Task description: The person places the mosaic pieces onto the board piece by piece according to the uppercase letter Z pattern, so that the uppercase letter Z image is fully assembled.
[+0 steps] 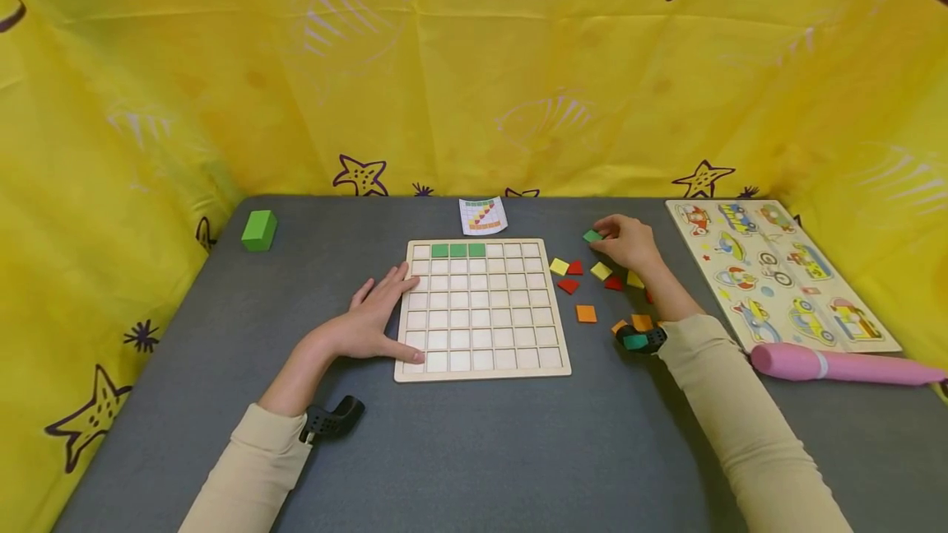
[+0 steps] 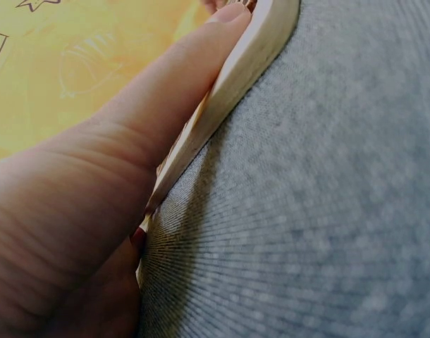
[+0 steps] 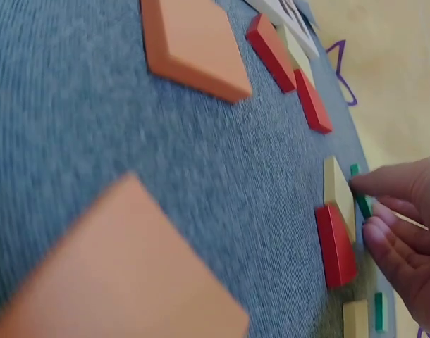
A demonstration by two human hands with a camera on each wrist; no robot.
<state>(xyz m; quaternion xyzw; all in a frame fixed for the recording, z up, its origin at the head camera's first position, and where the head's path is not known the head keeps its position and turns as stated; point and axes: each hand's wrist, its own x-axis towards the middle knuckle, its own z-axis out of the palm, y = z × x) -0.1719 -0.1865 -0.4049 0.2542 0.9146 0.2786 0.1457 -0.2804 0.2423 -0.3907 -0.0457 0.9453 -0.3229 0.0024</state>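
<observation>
My right hand [image 1: 628, 243] pinches a thin, flat green tile [image 1: 592, 236]; I'd lift it by its edges, clear of the square yellow tile [image 1: 601, 271] nearby, my left hand [image 1: 374, 319], fingers spread, bracing the pale wooden gridded board [image 1: 480, 319] between them

The head camera faces forward and down across the tabletop [image 1: 474, 451], taking in the whole grid board [image 1: 480, 319]. The left-wrist view hugs the left thumb [image 2: 158, 102] and board edge; the right-wrist view, low over orange tiles [image 3: 194, 49], shares the green tile [image 1: 591, 235] with the head's.
</observation>
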